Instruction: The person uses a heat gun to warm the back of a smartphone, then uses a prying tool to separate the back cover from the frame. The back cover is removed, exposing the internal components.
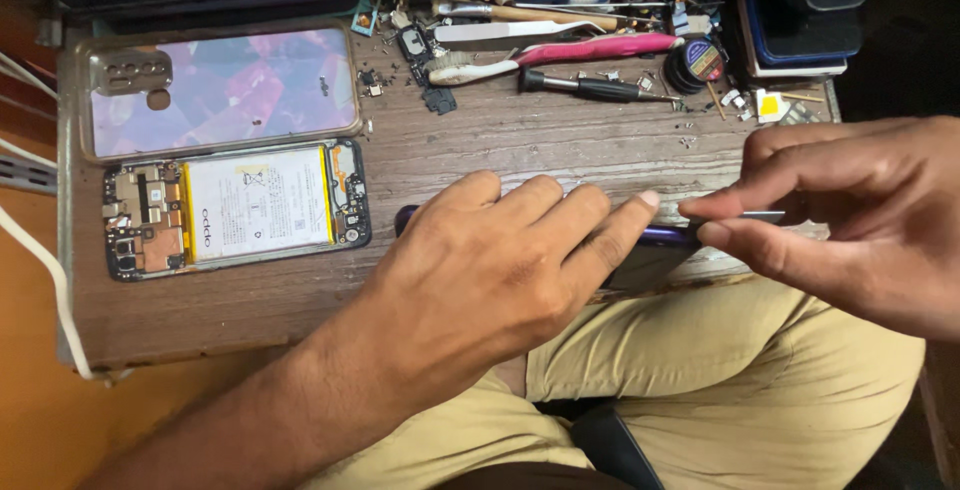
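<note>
Fingers point(560, 212) of left hand point(490, 270) flat on dark phone point(655, 250), right hand point(860, 220) pinching thin metal tool point(755, 216)

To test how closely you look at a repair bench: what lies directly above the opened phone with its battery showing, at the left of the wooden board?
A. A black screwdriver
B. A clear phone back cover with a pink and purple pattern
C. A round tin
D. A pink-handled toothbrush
B: the patterned back cover lies just above the opened phone, while toothbrush, screwdriver and tin lie further right.
</note>
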### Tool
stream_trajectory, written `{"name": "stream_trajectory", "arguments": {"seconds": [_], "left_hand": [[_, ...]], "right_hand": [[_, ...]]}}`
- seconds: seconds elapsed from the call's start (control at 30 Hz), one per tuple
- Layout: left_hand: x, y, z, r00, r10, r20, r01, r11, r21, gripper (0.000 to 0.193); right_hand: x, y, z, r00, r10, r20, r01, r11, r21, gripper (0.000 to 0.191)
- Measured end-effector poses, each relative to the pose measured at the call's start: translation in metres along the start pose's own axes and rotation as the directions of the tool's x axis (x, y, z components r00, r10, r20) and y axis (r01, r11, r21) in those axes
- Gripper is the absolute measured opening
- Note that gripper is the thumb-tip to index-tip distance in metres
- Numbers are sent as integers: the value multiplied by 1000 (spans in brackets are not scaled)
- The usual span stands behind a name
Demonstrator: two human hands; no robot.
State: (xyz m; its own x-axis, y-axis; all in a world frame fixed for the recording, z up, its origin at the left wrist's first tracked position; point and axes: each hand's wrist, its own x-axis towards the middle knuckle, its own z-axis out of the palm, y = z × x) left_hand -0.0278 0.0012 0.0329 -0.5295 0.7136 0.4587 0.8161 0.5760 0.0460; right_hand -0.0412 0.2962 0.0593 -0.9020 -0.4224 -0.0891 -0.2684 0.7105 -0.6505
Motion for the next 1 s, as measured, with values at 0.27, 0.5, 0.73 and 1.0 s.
{"name": "stream_trajectory", "arguments": {"seconds": [0.27,0.5,0.73,1.0], "left_hand": [[-1,1,-2,1000,9,16,-9,1000,3,49],[-3,1,0,1000,13,-9,-13,1000,-15,50],[-4,1,3,1000,16,-20,-17,999,-46,50],[-3,-1,2,1000,6,-7,-7,997,-78,48]], "right_hand": [[3,11,-5,995,-44,86,28,983,183,12],[11,13,-10,985,-29,168,-12,971,240,14],[15,14,-11,973,82,217,-132,965,228,15],[-15,-31,17,990,-46,-133,5,956,-293,10]]}}
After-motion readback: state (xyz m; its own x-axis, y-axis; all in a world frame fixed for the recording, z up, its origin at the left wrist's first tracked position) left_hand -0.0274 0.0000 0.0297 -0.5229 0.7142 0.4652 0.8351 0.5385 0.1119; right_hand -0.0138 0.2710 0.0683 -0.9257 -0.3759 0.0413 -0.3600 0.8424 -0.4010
